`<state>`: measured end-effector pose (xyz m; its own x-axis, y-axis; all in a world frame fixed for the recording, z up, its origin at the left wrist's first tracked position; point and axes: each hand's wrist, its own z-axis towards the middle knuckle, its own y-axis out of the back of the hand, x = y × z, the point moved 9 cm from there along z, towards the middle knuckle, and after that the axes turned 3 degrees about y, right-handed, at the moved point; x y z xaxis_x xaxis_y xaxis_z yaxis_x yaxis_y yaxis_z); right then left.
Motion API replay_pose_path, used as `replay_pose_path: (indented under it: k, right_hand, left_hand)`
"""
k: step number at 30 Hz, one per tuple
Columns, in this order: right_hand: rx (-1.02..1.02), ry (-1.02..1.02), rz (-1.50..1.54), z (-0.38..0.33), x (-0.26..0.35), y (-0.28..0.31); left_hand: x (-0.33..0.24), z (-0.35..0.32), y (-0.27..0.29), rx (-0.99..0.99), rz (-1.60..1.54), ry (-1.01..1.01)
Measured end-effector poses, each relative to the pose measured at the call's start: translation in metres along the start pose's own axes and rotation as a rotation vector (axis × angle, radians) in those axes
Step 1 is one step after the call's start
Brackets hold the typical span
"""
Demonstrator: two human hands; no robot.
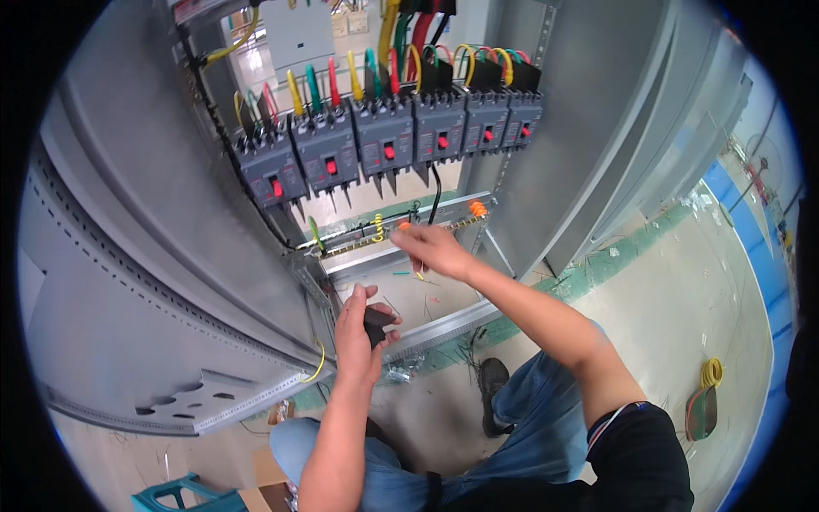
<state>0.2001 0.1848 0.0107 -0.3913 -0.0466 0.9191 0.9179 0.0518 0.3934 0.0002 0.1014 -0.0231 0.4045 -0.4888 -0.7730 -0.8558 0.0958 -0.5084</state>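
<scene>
My left hand (355, 333) is curled around small black flat-sided pieces (376, 326), held low in front of the cabinet opening. They resemble the thin black plates around the breakers, but their exact kind is unclear. My right hand (433, 253) reaches to the lower crossbar, fingers bent together beside an orange fitting (403, 226). Whether the fingertips grip anything is hidden. A second orange fitting (478, 208) sits at the bar's right end. Above both hands runs a row of grey circuit breakers (387, 136) with red levers.
Grey cabinet walls (589, 111) flank the opening. Yellow, green and red cables (401, 34) come down from above. A lower frame rail (444, 328) lies between my legs and the cabinet. A teal stool (183, 493) stands at lower left; a yellow wire coil (711, 372) lies at right.
</scene>
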Motion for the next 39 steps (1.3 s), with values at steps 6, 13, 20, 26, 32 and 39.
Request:
replay_pose_path:
  k: [6, 13, 20, 26, 32, 39]
  right_hand:
    - [0.167, 0.544, -0.185, -0.087, 0.073, -0.038]
    - [0.095, 0.107, 0.183, -0.072, 0.034, -0.024]
    - [0.079, 0.092, 0.265, -0.071, 0.028, -0.020]
    - [0.282, -0.024, 0.367, -0.079, 0.027, -0.036]
    - [0.381, 0.001, 0.318, -0.071, 0.014, -0.046]
    - [-0.320, 0.137, 0.233, -0.024, 0.011, 0.076]
  left_hand:
    - [0.015, 0.010, -0.020, 0.095, -0.072, 0.073]
    - [0.003, 0.004, -0.016, 0.091, 0.092, -0.030]
    - [0.002, 0.008, -0.013, 0.060, 0.130, -0.079]
    - [0.003, 0.008, -0.024, 0.166, 0.213, -0.134]
    - [0.004, 0.012, -0.021, 0.157, 0.346, -0.173]
    - [0.006, 0.010, -0.031, 0.133, 0.242, -0.112]
